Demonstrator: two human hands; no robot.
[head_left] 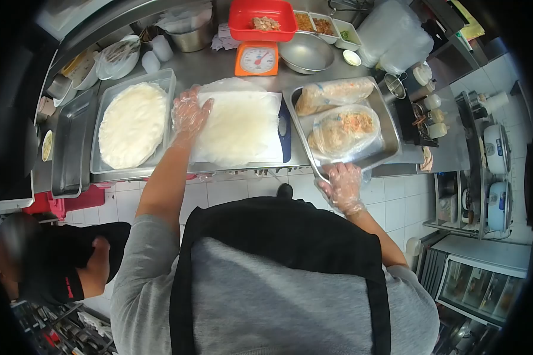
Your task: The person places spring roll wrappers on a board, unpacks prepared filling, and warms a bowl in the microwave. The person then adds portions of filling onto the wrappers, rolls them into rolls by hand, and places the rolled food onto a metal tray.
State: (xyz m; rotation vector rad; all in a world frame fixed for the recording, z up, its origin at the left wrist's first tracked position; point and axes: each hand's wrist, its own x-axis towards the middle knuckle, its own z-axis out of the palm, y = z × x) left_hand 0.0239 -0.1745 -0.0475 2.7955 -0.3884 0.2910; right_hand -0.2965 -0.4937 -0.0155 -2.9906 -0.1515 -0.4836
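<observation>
Two gloved hands shown at a steel desk [189,66]. The left hand [190,115] is placed palm down with its fingers spread, nothing being clamped in its grip, at the left edge of thin, pale round sheets [237,130] laid over white paper [272,107]; whether the sheets are pressed or only brushed cannot be told. The right grip, at the right hand [342,184], is closed on the near rim of a metal tray [388,127], in which a far bundle [337,94] and a near bundle [344,130], the latter in clear plastic, are held. The near corner of the tray appears to be carried past the desk's near edge; should the rim be pulled or pressed down there, the tray could be tipped and the bundles slid toward that corner. A slip is made likelier by the loose plastic gloves. The sheets, being thin, could be creased or dragged along with the paper if the left hand were drawn aside, and the pale dough [133,124] in the plastic container [171,84] just to the left could be dented by a careless wrist. The orange scale [257,59] is located on the far side.
</observation>
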